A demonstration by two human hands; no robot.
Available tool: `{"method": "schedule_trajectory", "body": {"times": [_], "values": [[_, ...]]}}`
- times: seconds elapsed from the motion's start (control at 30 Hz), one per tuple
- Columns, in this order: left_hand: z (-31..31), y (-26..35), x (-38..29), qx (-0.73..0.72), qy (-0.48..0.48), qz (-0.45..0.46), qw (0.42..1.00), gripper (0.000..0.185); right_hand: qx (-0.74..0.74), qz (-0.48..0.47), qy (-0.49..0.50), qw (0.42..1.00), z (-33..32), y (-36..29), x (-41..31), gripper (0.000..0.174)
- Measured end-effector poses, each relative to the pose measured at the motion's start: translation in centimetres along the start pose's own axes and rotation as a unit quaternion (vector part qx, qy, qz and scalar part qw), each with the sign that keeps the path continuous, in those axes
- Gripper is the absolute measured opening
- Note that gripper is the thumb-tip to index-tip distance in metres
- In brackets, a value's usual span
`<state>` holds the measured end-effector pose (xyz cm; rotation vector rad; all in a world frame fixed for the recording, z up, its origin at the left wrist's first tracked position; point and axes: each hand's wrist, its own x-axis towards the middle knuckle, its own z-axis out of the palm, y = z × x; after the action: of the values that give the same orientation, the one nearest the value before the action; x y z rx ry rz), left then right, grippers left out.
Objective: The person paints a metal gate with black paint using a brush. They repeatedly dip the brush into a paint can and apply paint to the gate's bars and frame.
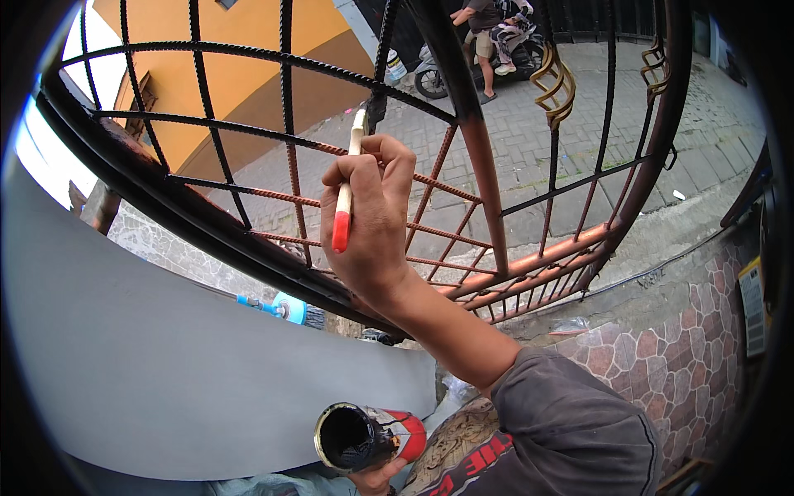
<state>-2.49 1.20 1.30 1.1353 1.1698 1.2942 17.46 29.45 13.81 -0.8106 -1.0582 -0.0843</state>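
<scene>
My right hand [372,211] grips a paintbrush [342,230] with a pale wooden handle and a red end. Its dark bristles point up and meet a ribbed vertical bar of the metal gate [476,133], where black coating ends near the brush. The upper bars are black, while many lower ones are reddish brown. Down at the bottom, my left hand [374,480] holds an open paint can [406,436] from beneath, only its fingers and thumb showing. The can is tilted towards me, with black paint inside and drips on its red-and-white side.
A grey wall [205,359] curves along the left. A blue brush with a handle [288,308] lies below the gate. Beyond the bars, two people are at a motorcycle [434,77] on the paved street [589,111]. Stone-patterned tiles [657,372] cover the floor at right.
</scene>
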Motion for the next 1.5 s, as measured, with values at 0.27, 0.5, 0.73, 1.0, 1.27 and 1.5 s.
{"method": "schedule_trajectory", "body": {"times": [0.27,0.5,0.73,1.0,1.27,1.5], "values": [[2.2,0.1,0.1,0.001,0.020,0.003,1.000,0.094,0.025,0.022,0.036,0.999,0.0,0.0,-0.5,0.028],[5.0,0.8,-0.1,0.012,0.046,-0.006,0.999,0.093,0.091,0.042,0.062,0.993,0.2,0.5,-0.9,0.030],[7.3,1.3,-1.0,0.020,0.076,-0.012,0.997,0.093,0.163,0.071,-0.013,0.984,-0.3,-0.7,-0.3,0.020],[8.6,1.1,-1.8,0.026,0.095,-0.010,0.995,0.092,0.097,0.149,-0.046,0.983,0.0,0.4,-0.2,0.025],[8.6,1.2,-2.4,0.022,0.092,-0.003,0.996,0.091,0.126,0.106,0.061,0.984,-1.5,0.6,-0.8,0.032],[8.2,1.3,-2.5,0.019,0.088,-0.001,0.996,0.091,0.164,0.038,0.028,0.985,-0.6,0.5,-1.4,0.032]]}}
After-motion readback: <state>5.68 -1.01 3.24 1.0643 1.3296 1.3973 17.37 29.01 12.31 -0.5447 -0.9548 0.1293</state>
